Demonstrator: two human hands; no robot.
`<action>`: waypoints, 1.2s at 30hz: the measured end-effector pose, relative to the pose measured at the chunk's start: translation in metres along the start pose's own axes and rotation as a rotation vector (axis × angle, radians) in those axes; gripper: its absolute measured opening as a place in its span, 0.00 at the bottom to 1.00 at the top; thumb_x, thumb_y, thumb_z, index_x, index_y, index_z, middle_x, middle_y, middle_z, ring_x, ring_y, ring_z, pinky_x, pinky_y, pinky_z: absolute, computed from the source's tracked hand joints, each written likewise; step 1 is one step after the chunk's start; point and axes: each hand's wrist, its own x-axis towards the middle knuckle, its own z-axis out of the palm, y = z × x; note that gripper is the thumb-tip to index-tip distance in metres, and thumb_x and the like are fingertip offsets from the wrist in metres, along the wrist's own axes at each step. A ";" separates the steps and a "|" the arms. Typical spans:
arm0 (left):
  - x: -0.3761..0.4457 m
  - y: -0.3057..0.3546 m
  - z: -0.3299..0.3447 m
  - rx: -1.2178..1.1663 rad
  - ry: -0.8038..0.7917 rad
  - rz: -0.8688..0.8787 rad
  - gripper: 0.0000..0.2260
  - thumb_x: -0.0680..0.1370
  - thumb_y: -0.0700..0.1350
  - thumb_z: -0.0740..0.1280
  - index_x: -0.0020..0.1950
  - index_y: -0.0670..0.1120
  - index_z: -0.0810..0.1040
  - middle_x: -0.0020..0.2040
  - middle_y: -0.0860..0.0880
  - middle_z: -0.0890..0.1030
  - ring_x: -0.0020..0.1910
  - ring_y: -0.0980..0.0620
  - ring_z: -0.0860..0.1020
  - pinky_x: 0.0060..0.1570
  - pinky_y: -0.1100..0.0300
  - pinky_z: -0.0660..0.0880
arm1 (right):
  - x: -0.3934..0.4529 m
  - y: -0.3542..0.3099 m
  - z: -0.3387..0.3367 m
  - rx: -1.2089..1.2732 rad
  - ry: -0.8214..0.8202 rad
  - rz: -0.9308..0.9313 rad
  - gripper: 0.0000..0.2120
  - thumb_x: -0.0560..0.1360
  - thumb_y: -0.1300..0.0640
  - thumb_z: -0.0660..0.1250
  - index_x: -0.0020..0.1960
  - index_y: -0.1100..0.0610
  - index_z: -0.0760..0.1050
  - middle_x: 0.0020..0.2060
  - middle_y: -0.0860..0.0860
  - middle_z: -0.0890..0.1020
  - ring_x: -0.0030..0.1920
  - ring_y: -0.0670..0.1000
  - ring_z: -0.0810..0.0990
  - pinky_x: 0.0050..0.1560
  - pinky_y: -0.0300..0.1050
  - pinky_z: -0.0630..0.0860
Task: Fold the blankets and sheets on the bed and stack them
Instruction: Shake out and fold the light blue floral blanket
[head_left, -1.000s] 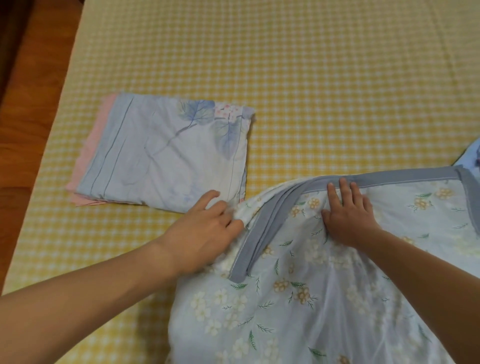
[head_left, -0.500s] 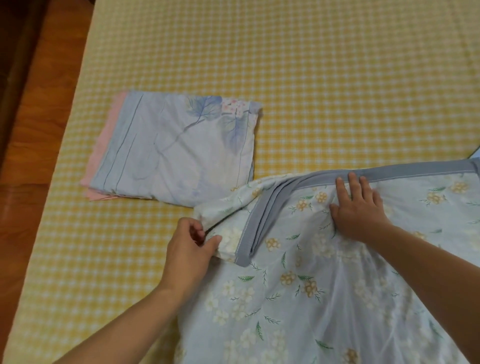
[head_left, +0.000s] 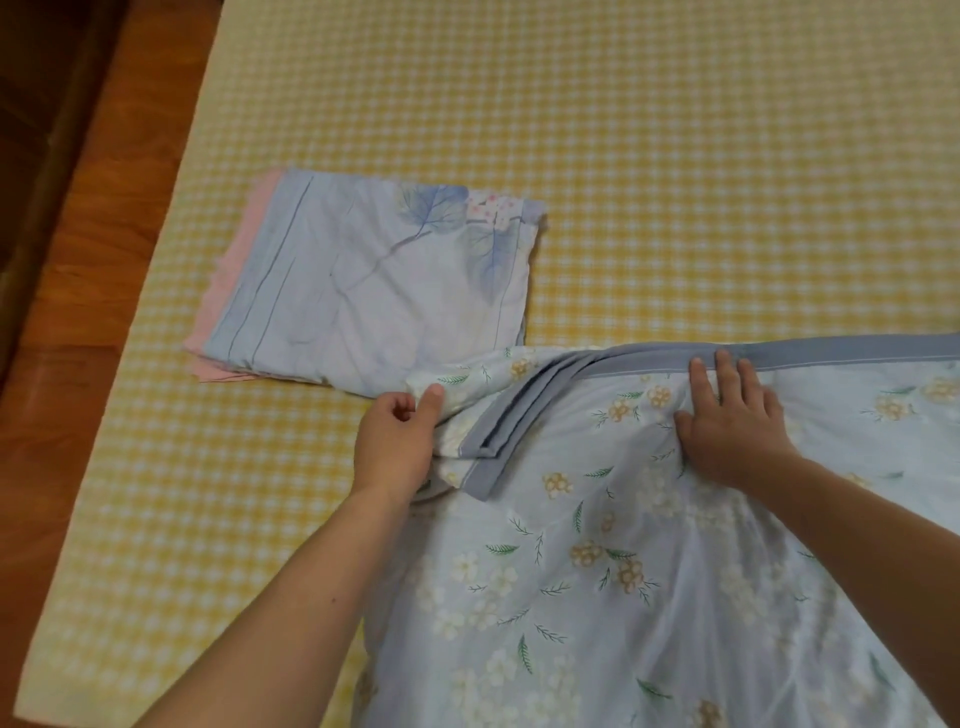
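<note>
A pale blue floral sheet (head_left: 597, 561) with a grey border band lies spread over the near right of the bed, its left corner bunched and folded over. My left hand (head_left: 397, 441) pinches that bunched corner between thumb and curled fingers. My right hand (head_left: 732, 415) presses flat on the sheet, fingertips on the grey border. A folded blue sheet with a leaf print (head_left: 374, 291) lies on a folded pink one (head_left: 234, 270) to the left; the floral sheet's corner overlaps its near right edge.
The bed (head_left: 675, 156) has a yellow and white checked cover. Along the left runs a brown wooden floor (head_left: 78, 312), with dark wood at the far left.
My left hand moved from pressing the bunched corner to pinching it, lifting it slightly toward the folded stack. My right hand stayed pressed on the border. The view shifted right.
</note>
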 end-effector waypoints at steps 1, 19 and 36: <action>0.001 0.003 -0.001 -0.009 -0.056 -0.059 0.19 0.79 0.61 0.67 0.42 0.46 0.73 0.39 0.51 0.76 0.38 0.50 0.74 0.42 0.55 0.72 | 0.000 0.000 0.000 0.000 0.002 0.001 0.33 0.83 0.41 0.46 0.81 0.52 0.38 0.81 0.55 0.40 0.80 0.59 0.40 0.78 0.59 0.46; 0.030 0.033 0.000 -0.101 0.436 0.540 0.18 0.80 0.42 0.63 0.70 0.42 0.71 0.65 0.49 0.72 0.66 0.49 0.73 0.70 0.57 0.68 | 0.000 0.005 0.006 0.025 0.025 -0.009 0.33 0.82 0.41 0.46 0.81 0.51 0.37 0.81 0.54 0.39 0.80 0.58 0.38 0.79 0.60 0.44; 0.030 -0.037 0.053 1.076 0.103 0.612 0.29 0.85 0.58 0.47 0.84 0.51 0.44 0.83 0.41 0.40 0.81 0.38 0.38 0.78 0.36 0.40 | -0.003 0.095 -0.007 0.109 0.252 0.188 0.35 0.80 0.36 0.38 0.82 0.54 0.44 0.81 0.57 0.45 0.80 0.60 0.42 0.77 0.66 0.44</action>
